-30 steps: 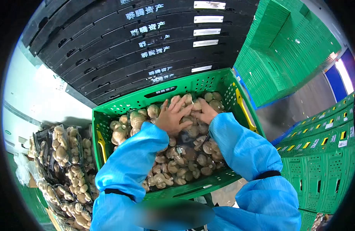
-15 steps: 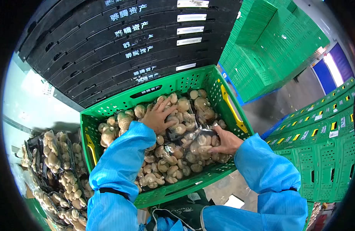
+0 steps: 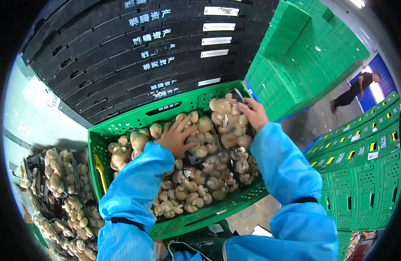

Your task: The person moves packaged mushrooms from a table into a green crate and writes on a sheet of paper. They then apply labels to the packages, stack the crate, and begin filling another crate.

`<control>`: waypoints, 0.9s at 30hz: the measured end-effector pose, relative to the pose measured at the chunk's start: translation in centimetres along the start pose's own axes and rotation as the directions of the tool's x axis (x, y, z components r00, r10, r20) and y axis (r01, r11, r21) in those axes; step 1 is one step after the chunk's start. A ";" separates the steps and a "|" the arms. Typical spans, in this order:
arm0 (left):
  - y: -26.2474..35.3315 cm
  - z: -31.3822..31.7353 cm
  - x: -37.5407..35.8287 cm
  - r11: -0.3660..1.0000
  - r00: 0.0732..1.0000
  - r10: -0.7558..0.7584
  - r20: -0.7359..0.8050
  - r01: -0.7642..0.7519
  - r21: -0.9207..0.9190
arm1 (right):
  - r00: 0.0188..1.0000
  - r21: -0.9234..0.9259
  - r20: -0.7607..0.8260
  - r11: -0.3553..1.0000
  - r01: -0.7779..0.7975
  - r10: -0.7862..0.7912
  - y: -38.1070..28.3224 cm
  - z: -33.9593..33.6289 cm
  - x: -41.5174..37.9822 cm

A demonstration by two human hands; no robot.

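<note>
Black stacked crates (image 3: pixel 100 56) back the green crate (image 3: pixel 135 118). In the head view, the right hand (image 3: pixel 255 114) has raised a mushroom pack (image 3: pixel 229 122), fingers clamped on its edge, near the far right corner, seemingly freeing it; the left hand (image 3: pixel 174 140) rests, fingers spread, on other packs (image 3: pixel 194 189).

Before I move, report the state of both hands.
Left hand: open, fingers spread, resting on clear-wrapped brown mushrooms.
Right hand: closed on the edge of a tilted, clear plastic pack of brown mushrooms.

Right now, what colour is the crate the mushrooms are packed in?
The crate is green, seen best in the head view.
</note>
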State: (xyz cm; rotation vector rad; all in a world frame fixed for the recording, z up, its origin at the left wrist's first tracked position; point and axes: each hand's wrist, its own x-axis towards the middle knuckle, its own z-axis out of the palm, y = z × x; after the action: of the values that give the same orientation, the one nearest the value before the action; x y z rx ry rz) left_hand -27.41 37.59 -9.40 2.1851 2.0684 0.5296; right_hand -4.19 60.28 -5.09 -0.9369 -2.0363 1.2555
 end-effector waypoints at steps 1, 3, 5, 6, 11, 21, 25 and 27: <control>0.1 -0.1 0.0 1.000 1.000 0.001 -0.004 -0.001 0.004 | 0.997 -0.167 -0.028 0.984 0.062 -0.068 0.7 1.1 1.1; 0.4 -0.2 0.1 0.998 1.000 -0.010 -0.004 0.010 0.058 | 0.994 -0.392 -0.095 0.920 0.012 -0.054 1.8 2.7 2.3; -0.1 0.3 0.2 0.999 1.000 -0.008 0.004 0.007 0.034 | 0.990 -0.424 -0.141 0.903 -0.071 0.012 2.8 3.6 3.1; 0.0 0.2 0.2 1.000 1.000 -0.013 0.014 0.013 0.007 | 0.984 -0.462 -0.168 0.878 -0.125 0.052 2.6 3.9 2.9; 0.7 -0.9 0.0 1.000 1.000 -0.021 0.007 0.021 -0.001 | 0.979 -0.179 -0.003 0.964 -0.199 0.201 -0.9 2.9 -0.1; 0.5 -0.5 0.3 0.996 0.991 -0.067 0.114 0.059 0.073 | 0.933 0.065 0.230 0.952 -0.298 0.276 1.9 2.5 0.6; 0.5 -0.8 0.2 0.993 0.982 -0.102 0.157 0.090 0.081 | 0.992 -0.419 0.029 0.902 -0.101 0.125 4.2 4.5 0.2; 0.2 -0.4 0.2 0.997 0.984 -0.076 0.160 0.073 0.027 | 0.998 -0.437 0.069 0.898 0.038 -0.008 2.3 4.6 -0.2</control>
State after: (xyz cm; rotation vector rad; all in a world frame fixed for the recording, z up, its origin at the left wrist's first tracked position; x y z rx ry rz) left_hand -27.34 37.70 -8.88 2.0754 2.0696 0.3141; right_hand -6.95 58.41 -9.07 -1.0752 -2.4320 0.8306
